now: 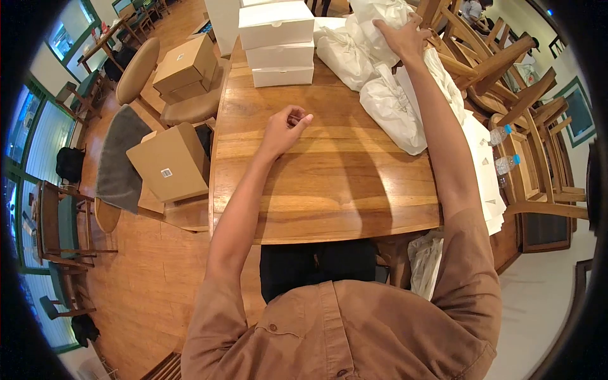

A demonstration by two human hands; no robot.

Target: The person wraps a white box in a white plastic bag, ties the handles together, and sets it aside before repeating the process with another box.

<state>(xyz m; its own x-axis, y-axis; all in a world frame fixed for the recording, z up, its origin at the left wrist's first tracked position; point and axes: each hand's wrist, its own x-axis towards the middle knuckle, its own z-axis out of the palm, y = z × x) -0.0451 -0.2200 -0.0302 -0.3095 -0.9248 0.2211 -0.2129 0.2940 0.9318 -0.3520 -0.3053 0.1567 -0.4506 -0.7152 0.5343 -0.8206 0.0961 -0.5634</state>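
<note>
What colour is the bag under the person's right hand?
White; the bag shows best in the head view.

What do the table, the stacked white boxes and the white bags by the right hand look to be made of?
Table: wood with a glossy varnish; plank grain and glare show.
White boxes: probably matte paperboard, with crisp folded lid edges.
White bags: thin plastic or paper, softly wrinkled and bunched; which of the two, I cannot tell.
</note>
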